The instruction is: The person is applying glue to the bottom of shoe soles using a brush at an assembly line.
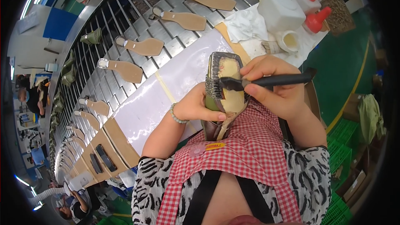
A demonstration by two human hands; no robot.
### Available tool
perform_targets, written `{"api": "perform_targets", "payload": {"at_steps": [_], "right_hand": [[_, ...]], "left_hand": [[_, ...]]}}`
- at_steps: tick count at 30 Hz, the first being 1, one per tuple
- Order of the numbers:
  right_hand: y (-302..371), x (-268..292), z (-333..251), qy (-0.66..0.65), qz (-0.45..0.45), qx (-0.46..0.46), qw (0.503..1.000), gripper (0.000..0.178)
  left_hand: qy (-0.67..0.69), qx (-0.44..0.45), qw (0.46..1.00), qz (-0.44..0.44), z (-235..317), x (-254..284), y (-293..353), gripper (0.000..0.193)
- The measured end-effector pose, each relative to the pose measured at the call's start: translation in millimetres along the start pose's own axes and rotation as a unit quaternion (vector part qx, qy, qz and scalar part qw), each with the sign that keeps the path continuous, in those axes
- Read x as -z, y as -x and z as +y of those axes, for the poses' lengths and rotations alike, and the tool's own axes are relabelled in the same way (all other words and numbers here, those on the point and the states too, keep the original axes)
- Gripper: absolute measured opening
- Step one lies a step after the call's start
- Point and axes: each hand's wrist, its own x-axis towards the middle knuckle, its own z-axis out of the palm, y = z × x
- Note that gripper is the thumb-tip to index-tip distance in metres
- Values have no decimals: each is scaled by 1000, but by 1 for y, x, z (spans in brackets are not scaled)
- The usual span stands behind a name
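Above my red-and-white checked apron [250, 154], my left hand [196, 107] clasps one upturned olive-green shoe upper [232, 102]; my right hand [278, 96] pinches one black-handled brush [233, 84] against its underside. Two red-capped white plastic bottles [280, 12] stand beyond.

Apron [246, 158] red-white checked, yellow patch [215, 146]. Top [308, 175] white, black-streaked, short-sleeved. Neck bands [207, 198] black. Bracelet [174, 116] pale green, beaded, by left hand [196, 106].

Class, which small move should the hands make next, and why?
Probably a short stroke of the brush along the shoe's left edge: the right hand grips the handle, the bristles lie at that edge, and the left hand holds the shoe, underside up.
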Motion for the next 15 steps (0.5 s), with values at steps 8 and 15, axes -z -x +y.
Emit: {"api": "perform_targets", "payload": {"at_steps": [8, 15], "right_hand": [[7, 45, -12, -68, -12, -97, 993, 18], [6, 130, 18, 374, 168, -172, 896, 18]], "left_hand": [[35, -4, 999, -3, -12, 3, 0, 63], [67, -43, 986, 145, -50, 18, 25, 63]]}}
